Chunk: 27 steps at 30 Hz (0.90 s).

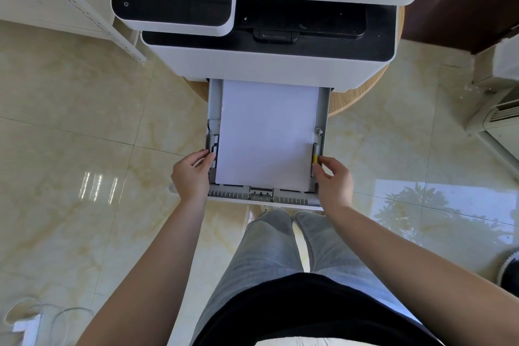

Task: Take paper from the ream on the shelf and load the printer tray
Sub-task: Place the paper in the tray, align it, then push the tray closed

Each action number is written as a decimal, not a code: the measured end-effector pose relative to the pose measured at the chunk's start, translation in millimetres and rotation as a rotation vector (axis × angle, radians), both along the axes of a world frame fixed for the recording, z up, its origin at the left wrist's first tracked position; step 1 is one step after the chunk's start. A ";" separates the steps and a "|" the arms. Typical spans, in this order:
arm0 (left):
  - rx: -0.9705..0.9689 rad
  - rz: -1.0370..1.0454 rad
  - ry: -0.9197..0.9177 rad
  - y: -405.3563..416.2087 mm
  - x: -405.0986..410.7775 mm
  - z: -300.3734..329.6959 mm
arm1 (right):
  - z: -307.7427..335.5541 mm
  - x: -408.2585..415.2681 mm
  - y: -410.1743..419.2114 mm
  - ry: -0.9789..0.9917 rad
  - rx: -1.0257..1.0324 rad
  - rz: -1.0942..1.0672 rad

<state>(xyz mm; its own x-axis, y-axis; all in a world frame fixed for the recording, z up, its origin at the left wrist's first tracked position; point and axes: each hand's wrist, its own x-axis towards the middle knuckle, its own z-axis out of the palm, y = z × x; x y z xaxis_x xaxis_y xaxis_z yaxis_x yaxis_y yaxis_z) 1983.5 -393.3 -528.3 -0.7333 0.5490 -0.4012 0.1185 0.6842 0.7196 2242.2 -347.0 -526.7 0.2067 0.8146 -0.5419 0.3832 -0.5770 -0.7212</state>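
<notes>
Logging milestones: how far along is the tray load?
Done: a stack of white paper lies flat in the pulled-out tray. In hand: the left hand and right hand are at the tray's side guides, the right by the yellow tab. Left: slide the tray back into the printer.

Both arms reach forward and slightly inward, bare to above the elbow. Left hand (192,177) is palm-in, fingers curled, thumb on top. Right hand (334,178) mirrors it, fingers bent inward, thumb pointing forward. Wrists are level and well apart.
</notes>
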 end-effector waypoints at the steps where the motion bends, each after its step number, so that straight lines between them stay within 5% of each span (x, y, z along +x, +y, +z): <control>1: 0.002 0.027 -0.021 0.7 0.3 -0.8 | -0.6 -0.1 2.0 -0.013 -0.002 -0.012; 10: 0.023 0.093 -0.129 3.4 1.7 -3.6 | -3.3 -6.7 9.8 -0.062 -0.048 -0.100; 22: -0.036 -0.313 0.044 -13.3 4.0 -1.2 | 5.7 -4.5 -2.1 -0.055 -0.064 0.127; 27: -0.314 -0.439 0.059 -11.9 1.1 -2.5 | 8.4 -5.0 -8.5 -0.114 -0.223 0.257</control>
